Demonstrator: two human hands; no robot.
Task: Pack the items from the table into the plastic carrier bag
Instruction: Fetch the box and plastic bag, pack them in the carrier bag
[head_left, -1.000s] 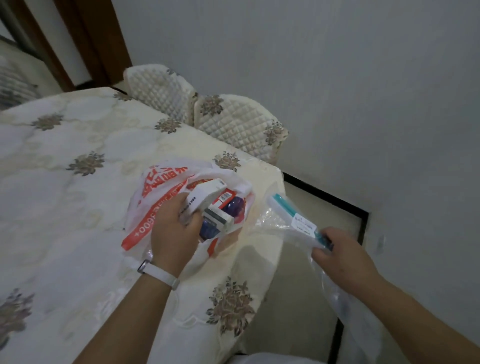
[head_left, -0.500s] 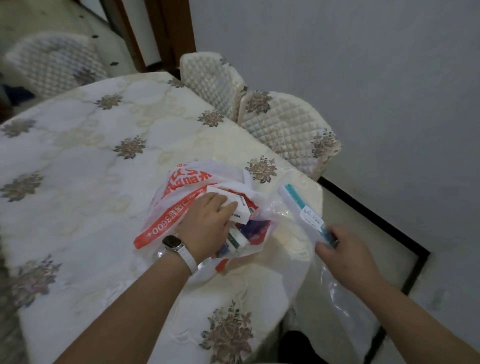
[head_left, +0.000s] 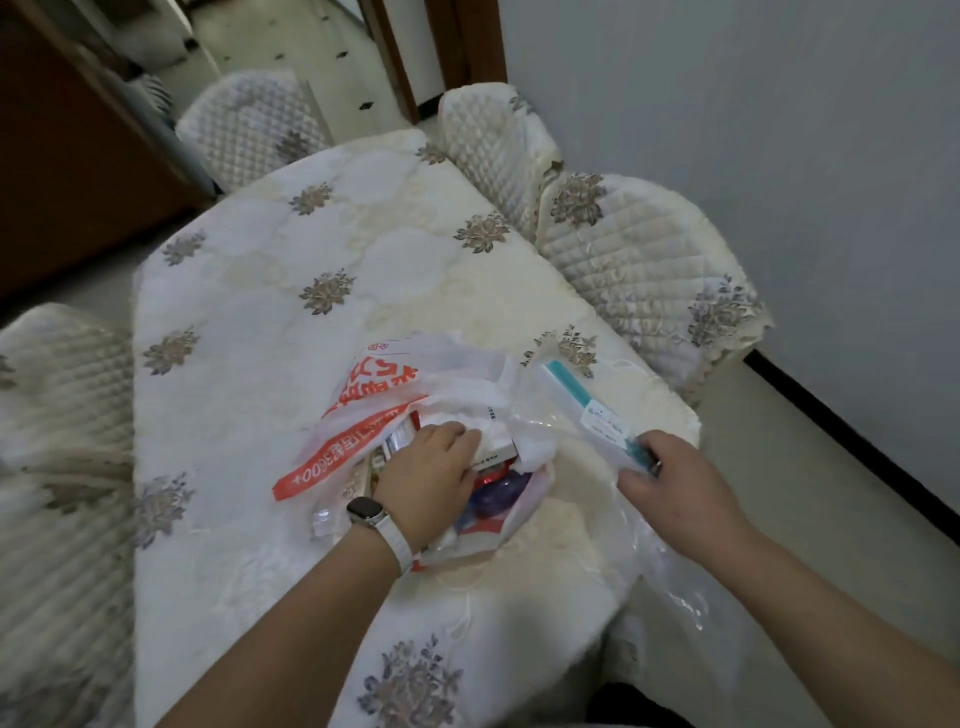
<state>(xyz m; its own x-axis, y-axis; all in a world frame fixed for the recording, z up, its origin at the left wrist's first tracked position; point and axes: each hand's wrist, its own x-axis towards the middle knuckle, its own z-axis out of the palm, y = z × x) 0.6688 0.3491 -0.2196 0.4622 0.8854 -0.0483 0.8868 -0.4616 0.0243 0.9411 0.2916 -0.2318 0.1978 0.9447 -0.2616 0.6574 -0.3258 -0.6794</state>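
Plastic carrier bag (head_left: 363, 415), white with red print, lies slumped on its side in the middle of the frame, on the near right part of the table (head_left: 291, 291), with its mouth open towards the lower right. Several items are already inside: small cartons at the mouth's left edge and a purple packet (head_left: 500, 493) lower in the opening. The left hand (head_left: 431, 480), with a watch (head_left: 368, 512) on its wrist, reaches into the mouth palm down, its fingers curled over a white box (head_left: 493, 449) that it grips and seems to be seating among the others.

The right hand (head_left: 675, 480), at centre right, pinches the near end of a long teal-and-white box (head_left: 582, 402) inside a clear plastic sleeve (head_left: 670, 561); the box slants up and left, just beside the bag's mouth but outside it, and the sleeve trails down over the table's edge.

By my judgement the packing is nearly done: this sleeved box looks like the last piece to go in, as no other loose item shows on the cloth.

The table wears a cream quilted cloth with grey-brown flower motifs. Chairs with matching quilted covers (head_left: 649, 260) stand at the upper right, top centre and left edge. A pale grey wall (head_left: 779, 114) fills the upper right, a dark skirting line runs along the pale floor (head_left: 789, 447), and a wooden doorway (head_left: 467, 41) opens at the top.
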